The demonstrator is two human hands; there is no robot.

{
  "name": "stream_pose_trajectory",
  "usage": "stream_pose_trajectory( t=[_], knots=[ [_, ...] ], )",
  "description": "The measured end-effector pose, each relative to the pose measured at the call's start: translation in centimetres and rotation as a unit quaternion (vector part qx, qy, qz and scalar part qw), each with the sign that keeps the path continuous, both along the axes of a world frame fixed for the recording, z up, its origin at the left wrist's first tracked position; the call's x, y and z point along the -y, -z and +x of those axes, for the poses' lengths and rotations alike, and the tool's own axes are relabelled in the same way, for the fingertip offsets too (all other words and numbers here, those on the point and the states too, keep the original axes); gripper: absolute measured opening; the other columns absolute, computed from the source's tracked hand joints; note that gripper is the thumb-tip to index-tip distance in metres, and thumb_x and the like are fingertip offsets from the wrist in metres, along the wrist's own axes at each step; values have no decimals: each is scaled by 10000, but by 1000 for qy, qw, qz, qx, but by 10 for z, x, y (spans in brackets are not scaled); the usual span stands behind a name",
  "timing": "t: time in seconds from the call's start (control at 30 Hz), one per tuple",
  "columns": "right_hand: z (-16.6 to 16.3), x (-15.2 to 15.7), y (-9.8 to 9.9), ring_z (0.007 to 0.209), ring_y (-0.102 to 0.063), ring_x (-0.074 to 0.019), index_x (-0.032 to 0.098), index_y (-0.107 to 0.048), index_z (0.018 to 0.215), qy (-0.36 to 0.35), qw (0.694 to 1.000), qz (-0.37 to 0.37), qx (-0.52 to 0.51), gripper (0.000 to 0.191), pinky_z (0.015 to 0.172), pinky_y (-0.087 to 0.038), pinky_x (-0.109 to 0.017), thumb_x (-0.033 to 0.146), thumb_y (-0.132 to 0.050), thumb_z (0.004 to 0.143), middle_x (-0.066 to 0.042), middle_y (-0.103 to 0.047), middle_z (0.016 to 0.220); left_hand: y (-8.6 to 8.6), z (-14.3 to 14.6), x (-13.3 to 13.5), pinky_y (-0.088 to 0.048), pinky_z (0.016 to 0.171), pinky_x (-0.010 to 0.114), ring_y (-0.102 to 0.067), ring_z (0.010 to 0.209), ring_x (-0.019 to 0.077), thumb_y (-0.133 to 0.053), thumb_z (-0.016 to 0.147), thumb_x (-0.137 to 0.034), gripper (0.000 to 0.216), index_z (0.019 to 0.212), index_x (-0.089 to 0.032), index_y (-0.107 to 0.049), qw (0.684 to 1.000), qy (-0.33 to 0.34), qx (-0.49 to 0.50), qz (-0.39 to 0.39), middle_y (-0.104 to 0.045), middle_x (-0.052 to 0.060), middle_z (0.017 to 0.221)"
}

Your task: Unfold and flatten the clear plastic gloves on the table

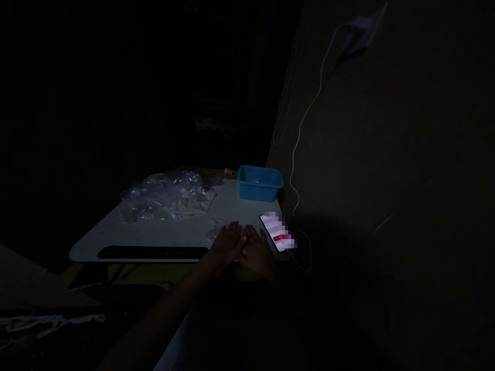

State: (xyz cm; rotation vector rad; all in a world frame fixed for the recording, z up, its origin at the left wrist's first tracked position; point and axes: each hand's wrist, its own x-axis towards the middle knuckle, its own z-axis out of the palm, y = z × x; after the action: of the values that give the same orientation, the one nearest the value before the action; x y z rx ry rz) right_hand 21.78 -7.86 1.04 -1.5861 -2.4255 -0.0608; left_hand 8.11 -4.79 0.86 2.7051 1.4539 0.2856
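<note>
My left hand [227, 244] reaches over the front edge of a white tabletop [228, 206], palm down with its fingers stretched forward. Close beside it, my right hand [257, 253] also has its fingers extended, and the two thumbs nearly meet. A small piece of clear plastic [215, 230] lies just past the left fingers. To the right of my right hand is a phone [275, 232] with its screen lit and partly blurred out. Whatever lies under the palms is hidden, and the dim light obscures detail.
A blue plastic basin [258, 193] stands at the back right. Crumpled clear plastic bags [166, 198] cover the back left of the table. A black slot [152, 252] runs along the front edge. A white cable [297, 139] hangs down the right wall.
</note>
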Motion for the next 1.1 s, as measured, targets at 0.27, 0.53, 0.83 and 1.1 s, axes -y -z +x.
stream_pose_trajectory(
  t=[0.27,0.53,0.83,1.1],
  knots=[
    [0,-1,3,1304,-194,-267,37,-336,1307,2,1000,16,10,713,1035,-132,-480,560,-319,823,-195,-285,1378,1,-34,-9,-209,1004,479,-242,1291,266,-202,882,-359,479,1264,-150,-401,998,-39,-17,52,-370,136,1357],
    [0,-1,4,1303,-197,-262,33,-332,1309,3,1000,21,12,714,1039,-136,-472,560,-316,827,-195,-288,1377,0,-44,-12,-206,994,515,-272,1279,267,-225,867,-338,512,1308,-102,-334,992,-115,0,60,-316,166,1375],
    [6,-8,2,1289,-245,-242,58,-354,1301,5,999,-5,-35,608,1037,-187,-450,433,-400,823,-167,-324,1370,2,-43,-12,-209,981,530,-267,1275,297,-236,859,-365,538,1283,-61,-366,988,-138,-12,72,-316,192,1369],
    [-31,-20,-8,1308,-192,-229,74,-293,1335,21,998,34,-38,532,1053,-143,-458,357,-267,886,-136,-274,1400,-1,-43,-10,-208,976,544,-258,1277,302,-253,844,-340,540,1296,-60,-344,988,-139,-20,63,-304,202,1372]
  ],
)
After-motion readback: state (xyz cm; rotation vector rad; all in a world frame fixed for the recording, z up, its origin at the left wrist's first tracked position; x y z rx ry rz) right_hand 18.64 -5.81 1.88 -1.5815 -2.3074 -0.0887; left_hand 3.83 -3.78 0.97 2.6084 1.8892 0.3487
